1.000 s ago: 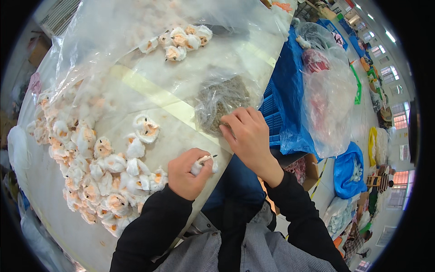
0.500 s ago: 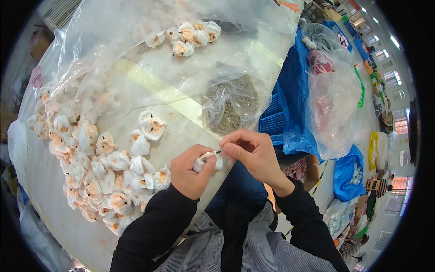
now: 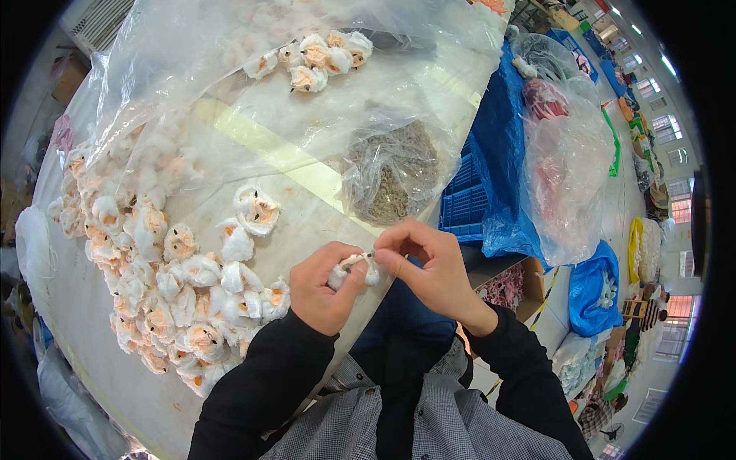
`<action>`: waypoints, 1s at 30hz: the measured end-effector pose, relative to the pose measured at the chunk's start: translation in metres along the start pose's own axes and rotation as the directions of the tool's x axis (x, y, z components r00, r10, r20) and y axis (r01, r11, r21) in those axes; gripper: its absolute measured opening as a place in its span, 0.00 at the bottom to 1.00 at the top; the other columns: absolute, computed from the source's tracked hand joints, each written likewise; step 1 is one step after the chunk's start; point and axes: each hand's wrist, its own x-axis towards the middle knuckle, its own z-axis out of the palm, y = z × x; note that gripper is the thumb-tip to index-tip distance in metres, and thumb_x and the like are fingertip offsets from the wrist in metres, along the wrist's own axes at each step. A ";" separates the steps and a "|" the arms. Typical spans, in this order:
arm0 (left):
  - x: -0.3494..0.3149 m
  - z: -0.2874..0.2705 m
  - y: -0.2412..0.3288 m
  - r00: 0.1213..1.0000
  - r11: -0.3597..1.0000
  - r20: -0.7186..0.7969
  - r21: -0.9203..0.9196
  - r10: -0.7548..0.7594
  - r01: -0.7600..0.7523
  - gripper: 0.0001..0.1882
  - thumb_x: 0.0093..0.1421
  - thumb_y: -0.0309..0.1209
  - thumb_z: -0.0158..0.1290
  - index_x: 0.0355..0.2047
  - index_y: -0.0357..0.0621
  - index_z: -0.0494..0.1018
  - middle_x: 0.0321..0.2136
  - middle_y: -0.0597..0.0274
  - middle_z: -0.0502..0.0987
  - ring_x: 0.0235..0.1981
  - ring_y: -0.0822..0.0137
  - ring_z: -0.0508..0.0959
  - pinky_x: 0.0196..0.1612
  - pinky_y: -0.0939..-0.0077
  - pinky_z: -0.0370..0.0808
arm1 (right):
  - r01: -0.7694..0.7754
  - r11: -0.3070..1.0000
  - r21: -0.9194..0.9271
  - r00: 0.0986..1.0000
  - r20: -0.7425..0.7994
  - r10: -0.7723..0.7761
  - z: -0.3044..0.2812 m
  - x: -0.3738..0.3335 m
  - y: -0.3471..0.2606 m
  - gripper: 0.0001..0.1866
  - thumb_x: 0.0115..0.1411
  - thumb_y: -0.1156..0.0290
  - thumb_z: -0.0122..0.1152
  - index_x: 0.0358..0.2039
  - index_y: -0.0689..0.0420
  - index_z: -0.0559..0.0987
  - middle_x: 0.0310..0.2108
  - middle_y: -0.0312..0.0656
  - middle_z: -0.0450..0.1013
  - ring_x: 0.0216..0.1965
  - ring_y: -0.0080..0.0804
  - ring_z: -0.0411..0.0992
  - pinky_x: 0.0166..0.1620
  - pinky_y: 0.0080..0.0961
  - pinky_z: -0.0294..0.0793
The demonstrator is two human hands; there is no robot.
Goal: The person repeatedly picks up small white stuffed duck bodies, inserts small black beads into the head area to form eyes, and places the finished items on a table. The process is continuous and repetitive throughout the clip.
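Observation:
Over the table's near edge, my left hand (image 3: pixel 322 290) is closed around a small fuzzy white and peach plush piece (image 3: pixel 370 271), thumb pressed on top of it. Close by on its right, my right hand (image 3: pixel 431 268) makes a pinch with thumb and forefinger at the upper right of the plush piece. A tiny dark tip shows at those fingertips; what it belongs to is too small to make out. To the left of my hands lies a big heap of similar plush pieces (image 3: pixel 157 303), white outside with peach middles and small dark and orange bits.
Clear plastic sheeting (image 3: pixel 230 46) covers the table's far part, with a small group of plush pieces (image 3: pixel 316 57) there. A clear bag of brownish material (image 3: pixel 395 172) lies ahead of my hands. Blue crates (image 3: pixel 464 199) and a cardboard box (image 3: pixel 530 287) stand at the right.
My right fingertips have closed in slightly on the plush piece, and less of the dark tip shows. My left hand keeps its hold, with the piece turned a little.

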 end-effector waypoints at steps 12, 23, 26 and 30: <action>0.002 0.002 -0.002 0.995 0.988 0.026 0.121 0.093 -0.095 0.05 0.66 0.23 0.55 0.40 0.35 0.79 0.26 0.58 0.79 0.27 0.70 0.78 0.32 0.75 0.72 | 0.085 0.982 -0.168 0.985 0.165 -0.057 -0.004 0.011 0.003 0.03 0.64 0.77 0.66 0.37 0.62 0.81 0.31 0.41 0.78 0.33 0.26 0.80 0.36 0.23 0.75; 0.000 0.004 -0.005 0.992 0.974 0.030 0.188 0.119 -0.123 0.07 0.63 0.20 0.56 0.41 0.36 0.80 0.30 0.53 0.80 0.30 0.58 0.81 0.34 0.71 0.75 | 0.132 0.976 -0.175 0.973 0.211 -0.093 -0.001 0.012 0.008 0.05 0.64 0.76 0.65 0.36 0.60 0.76 0.28 0.46 0.77 0.29 0.41 0.76 0.33 0.33 0.73; -0.001 0.003 -0.007 0.994 0.979 0.050 0.178 0.095 -0.103 0.09 0.59 0.19 0.57 0.40 0.37 0.79 0.33 0.50 0.80 0.33 0.49 0.82 0.36 0.67 0.77 | 0.149 0.975 -0.168 0.967 0.228 -0.109 -0.007 0.009 0.011 0.06 0.64 0.76 0.65 0.39 0.60 0.77 0.29 0.46 0.77 0.28 0.40 0.76 0.33 0.32 0.74; -0.001 0.004 0.000 0.994 0.975 0.062 0.200 0.087 -0.098 0.08 0.61 0.20 0.58 0.40 0.37 0.80 0.32 0.51 0.81 0.32 0.52 0.83 0.35 0.69 0.77 | 0.173 0.966 -0.191 0.973 0.186 -0.138 -0.007 0.001 0.013 0.08 0.65 0.76 0.66 0.44 0.59 0.80 0.31 0.41 0.79 0.29 0.28 0.79 0.35 0.26 0.77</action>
